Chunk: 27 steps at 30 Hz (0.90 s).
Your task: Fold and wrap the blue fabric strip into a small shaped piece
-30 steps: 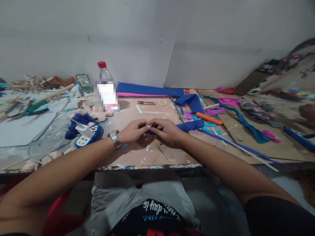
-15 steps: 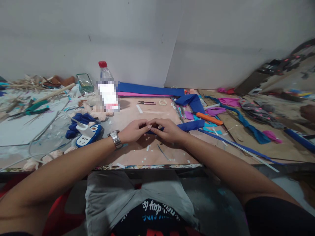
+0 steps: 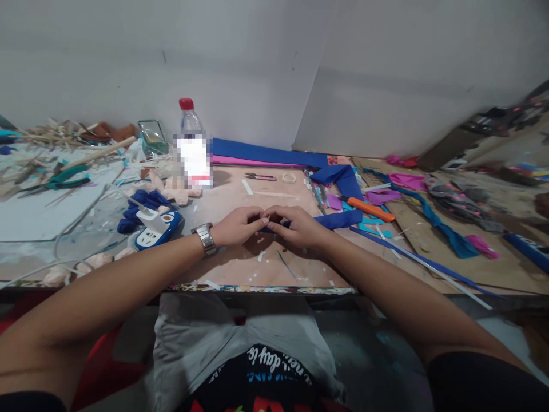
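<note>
Near the table's front middle, my left hand (image 3: 240, 226) and my right hand (image 3: 298, 228) meet fingertip to fingertip. Both are closed on a strip of dark blue cloth (image 3: 341, 219), which runs out to the right from under my right hand. The end of the strip between my fingers is mostly hidden. Behind my hands lie small thread snips (image 3: 261, 177) and a pale ring of tape (image 3: 289, 178). An orange cutter (image 3: 371, 209) rests to the right.
A bottle with a red cap (image 3: 186, 104) stands at the back. On the left are a blue-and-white power socket (image 3: 150, 236), green-handled pliers (image 3: 68, 178) and sticks. A long white strip (image 3: 441, 274) crosses the right front edge. Coloured cloth scraps lie at right.
The camera view has shifted slightly, so the table items appear a little farther right. My hands keep the same closed hold on the blue strip.
</note>
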Motion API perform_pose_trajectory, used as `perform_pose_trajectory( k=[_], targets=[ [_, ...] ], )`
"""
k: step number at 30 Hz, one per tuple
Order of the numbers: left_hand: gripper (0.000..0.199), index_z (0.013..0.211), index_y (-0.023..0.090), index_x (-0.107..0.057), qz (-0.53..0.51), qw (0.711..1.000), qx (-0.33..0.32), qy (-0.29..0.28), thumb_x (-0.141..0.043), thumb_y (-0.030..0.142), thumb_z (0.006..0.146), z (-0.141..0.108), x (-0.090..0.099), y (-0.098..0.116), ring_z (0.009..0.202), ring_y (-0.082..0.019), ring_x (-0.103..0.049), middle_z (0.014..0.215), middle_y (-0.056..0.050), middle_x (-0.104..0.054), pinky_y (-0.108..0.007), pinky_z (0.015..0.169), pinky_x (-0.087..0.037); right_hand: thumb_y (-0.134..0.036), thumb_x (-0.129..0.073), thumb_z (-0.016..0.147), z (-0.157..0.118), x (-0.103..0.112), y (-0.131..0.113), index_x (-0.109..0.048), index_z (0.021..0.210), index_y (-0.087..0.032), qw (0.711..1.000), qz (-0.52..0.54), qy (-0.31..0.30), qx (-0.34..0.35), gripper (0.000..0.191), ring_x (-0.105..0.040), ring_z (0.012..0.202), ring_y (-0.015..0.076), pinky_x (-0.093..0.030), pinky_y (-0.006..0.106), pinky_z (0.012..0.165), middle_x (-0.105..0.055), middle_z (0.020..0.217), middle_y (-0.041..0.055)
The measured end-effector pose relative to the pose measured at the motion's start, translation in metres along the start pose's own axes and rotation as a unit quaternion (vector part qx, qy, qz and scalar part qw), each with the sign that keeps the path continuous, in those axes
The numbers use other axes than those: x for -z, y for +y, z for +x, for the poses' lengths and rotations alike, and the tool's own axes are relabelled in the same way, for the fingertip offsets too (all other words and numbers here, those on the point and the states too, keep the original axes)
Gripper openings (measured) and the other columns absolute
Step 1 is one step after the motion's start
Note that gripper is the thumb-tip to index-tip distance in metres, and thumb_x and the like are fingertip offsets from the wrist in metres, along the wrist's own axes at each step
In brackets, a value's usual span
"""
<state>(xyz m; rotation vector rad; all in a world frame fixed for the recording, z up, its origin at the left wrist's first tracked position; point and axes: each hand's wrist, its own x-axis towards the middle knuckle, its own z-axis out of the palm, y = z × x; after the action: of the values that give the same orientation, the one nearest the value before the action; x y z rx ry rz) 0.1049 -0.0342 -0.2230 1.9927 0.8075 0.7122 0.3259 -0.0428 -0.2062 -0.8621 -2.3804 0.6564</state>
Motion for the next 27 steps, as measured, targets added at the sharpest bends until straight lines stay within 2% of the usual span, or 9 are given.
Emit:
perform_pose_trajectory(
  k=[9, 17, 27],
  targets=[
    [0.039, 0.097, 0.014, -0.067, -0.002, 1.0, 0.008, 0.003, -0.049, 0.048, 0.1, 0.0008, -0.0008, -0.0033, 0.082, -0.019, -0.062, 0.09, -0.006, -0.07, -0.032, 0.078, -0.048, -0.032, -0.057, 0.101, 0.0004, -0.0007, -0.0008, -0.07, 0.11, -0.021, 1.0, 0.001, 0.007, 0.005, 0.02, -0.069, 0.091, 0.018, -0.051, 0.029, 0.083, -0.076, 0.105, 0.0049],
    [0.038, 0.09, 0.014, -0.064, -0.032, 0.999, 0.013, -0.004, -0.052, 0.049, 0.099, 0.0011, -0.001, -0.0021, 0.075, -0.017, -0.06, 0.083, -0.004, -0.067, -0.031, 0.075, -0.047, -0.029, -0.056, 0.1, -0.0008, -0.0007, -0.0016, -0.069, 0.112, -0.021, 1.0, 0.0, 0.003, -0.005, 0.019, -0.068, 0.09, 0.0174, -0.05, 0.029, 0.083, -0.076, 0.105, 0.0047],
    [0.039, 0.09, 0.015, -0.064, -0.033, 0.999, 0.013, -0.003, -0.051, 0.051, 0.099, 0.0008, -0.0007, -0.001, 0.075, -0.017, -0.059, 0.082, -0.004, -0.066, -0.03, 0.074, -0.047, -0.029, -0.056, 0.1, -0.0009, -0.0004, -0.0009, -0.069, 0.114, -0.022, 1.0, 0.004, 0.001, -0.002, 0.021, -0.068, 0.091, 0.0186, -0.052, 0.033, 0.084, -0.076, 0.108, 0.0055]
  ],
)
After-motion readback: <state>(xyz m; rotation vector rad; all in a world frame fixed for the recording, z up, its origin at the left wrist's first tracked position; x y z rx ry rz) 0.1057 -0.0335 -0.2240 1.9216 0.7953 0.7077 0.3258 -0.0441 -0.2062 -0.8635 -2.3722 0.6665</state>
